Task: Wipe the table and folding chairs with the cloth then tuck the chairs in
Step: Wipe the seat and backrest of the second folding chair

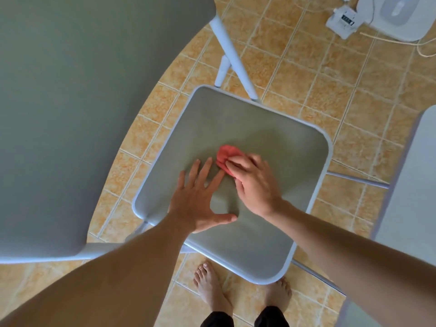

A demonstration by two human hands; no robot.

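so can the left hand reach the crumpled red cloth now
Probably yes: the left hand lies flat on the grey chair seat, fingertips beside the crumpled red cloth, though the right hand holds it.

Single view: head-worn wide-angle camera, aimed steeply down, close above folding chair seat (pixel 236 128); table edge (pixel 70 114) fills left, wearer's bare feet (pixel 210 286) at bottom frame edge.

1. The table (pixel 70 114): grey flat top with a rounded corner, higher than the chair.
2. The folding chair (pixel 236 123): open, grey seat with a pale rim, beside the table, not tucked under.
3. The cloth (pixel 224 155): red, bunched, lying near the seat's middle.
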